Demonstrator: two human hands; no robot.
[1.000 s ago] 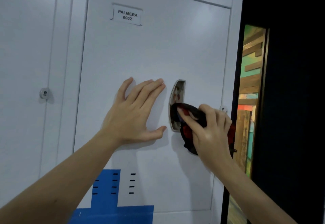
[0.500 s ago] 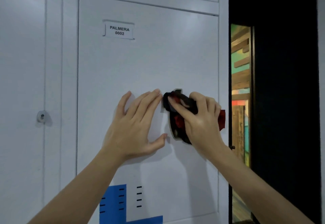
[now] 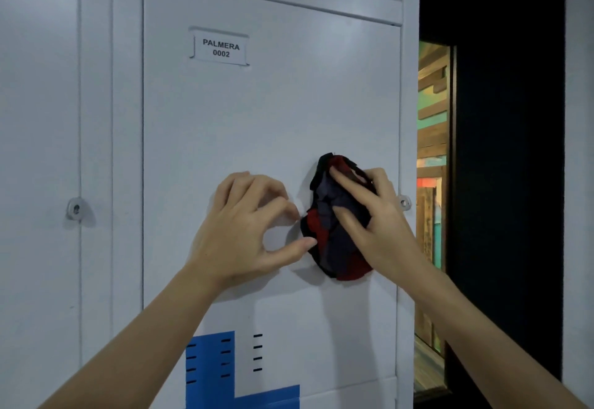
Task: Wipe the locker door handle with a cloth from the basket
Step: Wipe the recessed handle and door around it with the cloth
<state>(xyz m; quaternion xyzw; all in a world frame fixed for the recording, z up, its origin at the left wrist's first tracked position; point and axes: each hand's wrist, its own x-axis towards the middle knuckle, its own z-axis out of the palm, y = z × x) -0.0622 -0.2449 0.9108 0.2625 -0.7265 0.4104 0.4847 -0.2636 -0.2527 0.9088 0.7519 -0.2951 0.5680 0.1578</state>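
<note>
A white locker door (image 3: 273,119) labelled PALMERA 0002 fills the middle of the view. My right hand (image 3: 376,219) presses a bunched red, navy and black cloth (image 3: 334,238) flat against the door where the handle sits, so the handle is fully hidden under the cloth. My left hand (image 3: 247,228) is just left of the cloth, its fingers curled and its fingertips resting on the door, the thumb tip touching the cloth's left edge. It holds nothing.
The neighbouring locker door at the left has a small round lock (image 3: 75,208). A lock tab (image 3: 404,203) shows by my right hand. Blue tape and vent slots (image 3: 225,357) mark the lower door. A dark wall with a narrow colourful opening (image 3: 432,183) lies to the right.
My right hand spread the cloth down over the whole handle, which showed a second ago. My left hand went from flat on the door to curled fingers.
</note>
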